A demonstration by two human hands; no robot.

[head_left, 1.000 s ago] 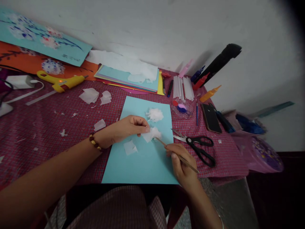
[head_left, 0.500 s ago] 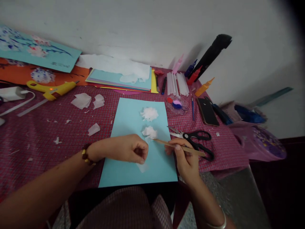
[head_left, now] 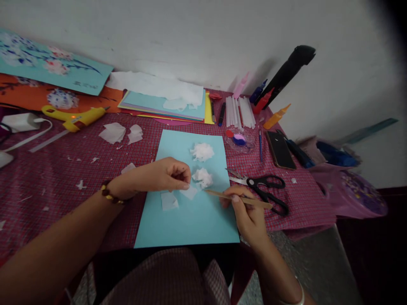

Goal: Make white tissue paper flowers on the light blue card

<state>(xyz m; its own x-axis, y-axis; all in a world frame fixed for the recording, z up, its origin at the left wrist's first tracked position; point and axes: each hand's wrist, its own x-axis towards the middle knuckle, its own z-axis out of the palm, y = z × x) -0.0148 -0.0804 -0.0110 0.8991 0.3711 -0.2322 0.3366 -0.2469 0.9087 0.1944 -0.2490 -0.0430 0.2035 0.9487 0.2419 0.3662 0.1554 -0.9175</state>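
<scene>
A light blue card sheet (head_left: 190,216) lies on the checked tablecloth in front of me. Two crumpled white tissue tufts (head_left: 202,151) (head_left: 203,177) sit on its upper part. My left hand (head_left: 165,174) is closed in a pinch on a flat white tissue piece (head_left: 190,192) just below the lower tuft. Another flat tissue square (head_left: 169,201) lies loose on the card near it. My right hand (head_left: 248,212) grips a thin wooden stick (head_left: 237,198) whose tip points left toward the pinched piece.
Black-handled scissors (head_left: 265,190) lie right of the card, beside a phone (head_left: 279,149) and a small paint dish (head_left: 239,140). A yellow glue gun (head_left: 74,116), white tissue scraps (head_left: 112,132), stacked coloured paper (head_left: 165,106), white sticks (head_left: 240,112) and bottles line the back.
My left hand moved down the card, then came back up with a flat tissue piece beside the lower tuft. The stick in my right hand turned flatter, pointing left.
</scene>
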